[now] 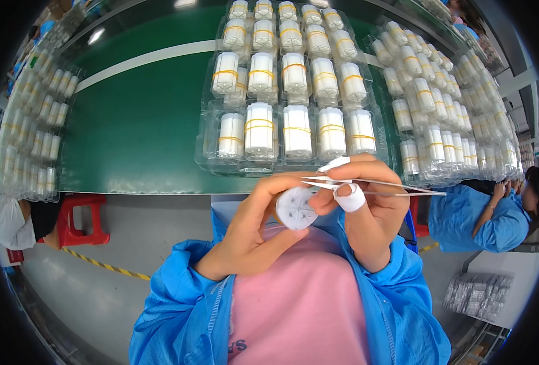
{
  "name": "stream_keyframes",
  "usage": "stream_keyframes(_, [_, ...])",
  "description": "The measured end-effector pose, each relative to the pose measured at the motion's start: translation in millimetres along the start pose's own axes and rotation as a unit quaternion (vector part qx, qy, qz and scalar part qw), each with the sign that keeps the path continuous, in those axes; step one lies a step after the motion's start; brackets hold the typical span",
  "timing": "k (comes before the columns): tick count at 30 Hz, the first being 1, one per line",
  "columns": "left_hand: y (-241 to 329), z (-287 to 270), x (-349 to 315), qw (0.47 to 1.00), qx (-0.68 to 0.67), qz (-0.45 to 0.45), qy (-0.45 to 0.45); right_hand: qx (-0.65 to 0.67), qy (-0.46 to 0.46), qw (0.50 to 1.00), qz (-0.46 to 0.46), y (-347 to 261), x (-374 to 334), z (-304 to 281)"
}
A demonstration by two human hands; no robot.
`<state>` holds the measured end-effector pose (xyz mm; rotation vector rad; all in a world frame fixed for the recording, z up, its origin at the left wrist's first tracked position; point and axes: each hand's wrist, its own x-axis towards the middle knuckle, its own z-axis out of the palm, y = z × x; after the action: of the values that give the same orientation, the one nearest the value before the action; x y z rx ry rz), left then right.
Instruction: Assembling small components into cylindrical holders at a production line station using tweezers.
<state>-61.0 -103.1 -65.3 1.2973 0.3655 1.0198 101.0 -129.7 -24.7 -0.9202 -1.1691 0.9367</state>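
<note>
My left hand (249,234) is wrapped round a white cylinder (295,208), whose round end, divided into wedge-like segments, faces me. Between the thumb and fingers of my right hand (376,213) is a pair of metal tweezers (424,192). The tweezers' tips lie just above the cylinder's end, close to my left fingers; whether they grip anything is too small to tell. White wrapping (349,198) covers part of my right thumb, and a fingertip of that hand is also white. Both hands are just off the near edge of the green table.
Across the green table (129,140), a clear plastic tray (239,164) bears rows of white cylinders with yellow bands. Similar stacked trays stand at right (433,176) and left (50,194). Red stools (81,222) and co-workers in blue (473,219) flank me.
</note>
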Motion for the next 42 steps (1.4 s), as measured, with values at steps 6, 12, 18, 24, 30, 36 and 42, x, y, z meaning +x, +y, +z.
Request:
stream_keyframes(6, [-11, -1, 0, 0.995, 0.088, 0.038, 0.031, -0.152, -0.031, 0.985, -0.073, -9, -5, -4])
stream_keyframes(12, [-4, -5, 6, 0.965, 0.255, 0.066, 0.0, -0.23, -0.077, 0.957, -0.158, -10, 2, 0])
stream_keyframes(18, [-2, -8, 8, 0.943, 0.314, 0.104, -0.028, -0.228, -0.076, 0.956, -0.166, -8, 5, 2])
stream_keyframes(24, [-2, -8, 8, 0.943, 0.317, 0.102, -0.024, -0.238, -0.087, 0.952, -0.175, -9, 7, 2])
stream_keyframes(30, [-2, -8, 8, 0.942, 0.32, 0.098, -0.018, -0.241, -0.081, 0.951, -0.177, -6, 7, 1])
stream_keyframes(36, [-1, -9, 8, 0.938, 0.328, 0.107, -0.017, -0.227, -0.075, 0.955, -0.177, -6, 7, 2])
stream_keyframes(42, [-1, -9, 9, 0.936, 0.334, 0.112, -0.015, -0.229, -0.071, 0.955, -0.176, -6, 7, 3])
